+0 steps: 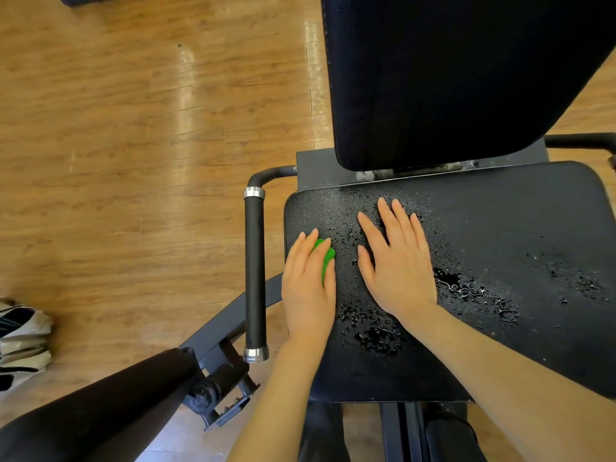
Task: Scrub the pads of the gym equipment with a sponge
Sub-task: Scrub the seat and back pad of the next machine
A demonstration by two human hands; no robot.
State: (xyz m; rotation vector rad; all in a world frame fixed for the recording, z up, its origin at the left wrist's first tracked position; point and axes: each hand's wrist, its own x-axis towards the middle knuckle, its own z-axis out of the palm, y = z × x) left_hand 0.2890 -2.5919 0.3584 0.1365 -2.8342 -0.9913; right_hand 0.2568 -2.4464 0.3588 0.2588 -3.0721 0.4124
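A black seat pad (500, 248) of a gym machine fills the right half of the head view, wet with beads and small puddles of water. My left hand (308, 285) presses a green sponge (325, 256) flat onto the pad's left edge, fingers straight over it. Only a small part of the sponge shows between my fingers. My right hand (396, 258) lies flat on the wet pad just right of the sponge, fingers spread and straight. The black back pad (460, 75) stands upright behind the seat.
A black padded handle with silver end caps (255, 271) runs along the seat's left side. Another handle (580, 141) sticks out at the right. A dark padded roller (100, 408) and frame parts lie at lower left. Folded bags (20, 341) sit on the wooden floor (133, 128).
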